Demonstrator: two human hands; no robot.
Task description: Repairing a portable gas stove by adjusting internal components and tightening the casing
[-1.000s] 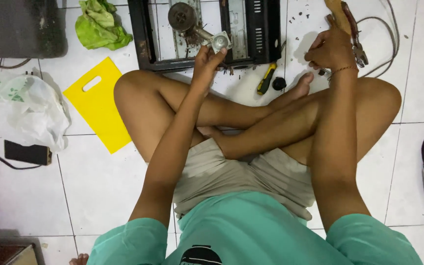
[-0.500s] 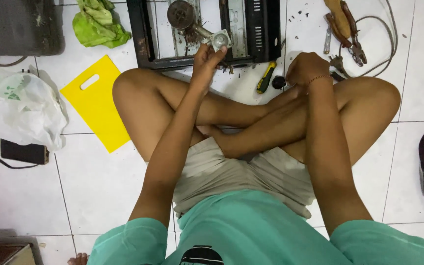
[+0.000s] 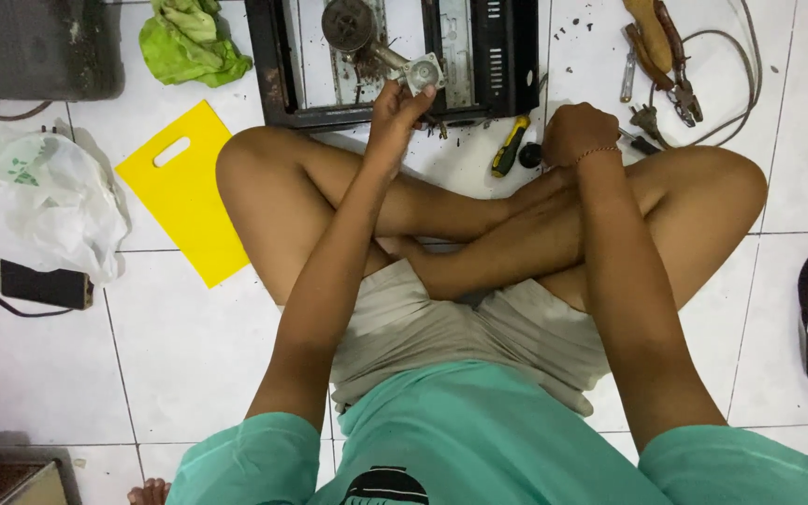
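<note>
you are sitting cross-legged on the tiles. your right hand (image 3: 580, 133) is closing into a fist just beside the yellow-handled screwdriver (image 3: 510, 145); i cannot tell what it is gripping. your left hand (image 3: 398, 101) is pinching the small metal valve part (image 3: 422, 73) at the edge of the opened black stove frame (image 3: 507, 56), so the work is looking only partly done.

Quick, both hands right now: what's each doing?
Left hand: closed on the metal burner part.
Right hand: fisted beside the yellow-handled screwdriver; contents cannot be told.

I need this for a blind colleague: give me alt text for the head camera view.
Seated cross-legged on white tile, a person's left hand holds a small metal part over a black stove frame; the right hand rests closed beside a yellow-handled screwdriver.
</note>
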